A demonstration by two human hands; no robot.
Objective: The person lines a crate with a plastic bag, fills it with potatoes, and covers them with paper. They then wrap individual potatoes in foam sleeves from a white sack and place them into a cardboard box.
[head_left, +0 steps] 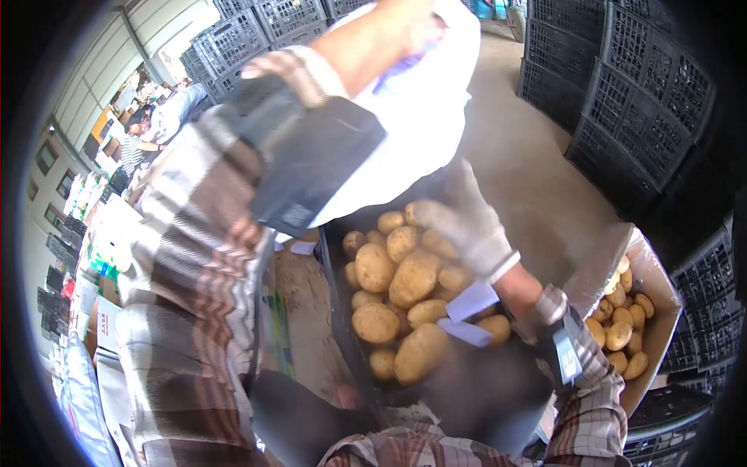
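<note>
My left hand (420, 31), blurred at the top of the view, grips a large white bag (424, 132) that hangs over the far end of a black crate (336, 292). Potatoes (414, 278) fill this crate, and two pale paper slips (471, 301) lie on them. My right hand (467, 226), in a white glove and smeared by motion, is over the crate's right side. Its fingers reach up along the lower edge of the bag, with the thumb apart near the potatoes. A dark flat device (319, 167) is strapped to my left forearm, another (566, 354) to my right.
An open cardboard box (657, 311) of smaller potatoes stands at my right. Black plastic crates (646, 101) are stacked at the right, with more (261, 35) at the back left. People (144, 140) work among goods far left. Bare floor (506, 132) shows beyond my right hand.
</note>
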